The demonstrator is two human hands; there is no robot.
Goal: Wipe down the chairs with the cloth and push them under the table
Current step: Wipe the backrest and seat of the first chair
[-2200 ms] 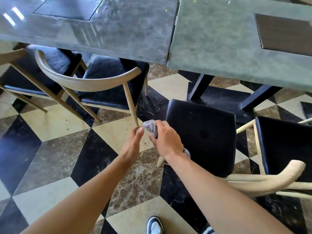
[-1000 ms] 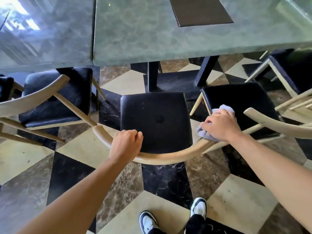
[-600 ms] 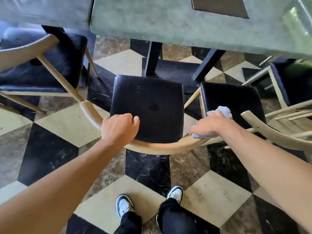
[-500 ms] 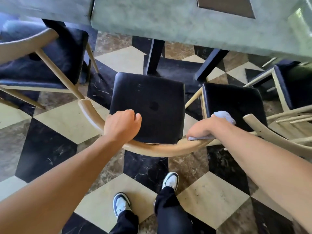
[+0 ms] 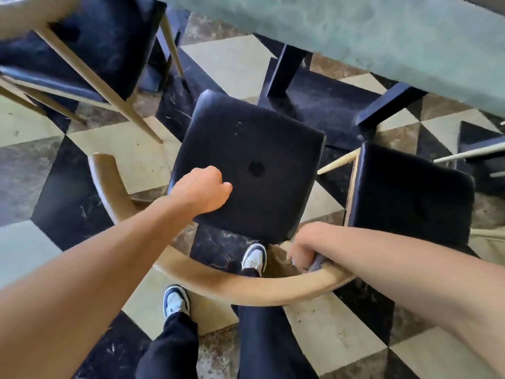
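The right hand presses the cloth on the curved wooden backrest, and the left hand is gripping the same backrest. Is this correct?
Not quite. In the head view the left hand is a closed fist over the black seat, not gripping the backrest. The rest holds: the right hand presses the cloth on the curved wooden backrest.

Dining room: marble-topped table (image 5: 382, 36), cushioned wooden chairs (image 5: 251, 170), checkered marble floor (image 5: 224, 58).

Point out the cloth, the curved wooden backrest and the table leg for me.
cloth (image 5: 317, 265), head view, grey fold under the right hand.
curved wooden backrest (image 5: 246, 287), head view, middle of the rail.
table leg (image 5: 284, 72), head view, dark upright post.
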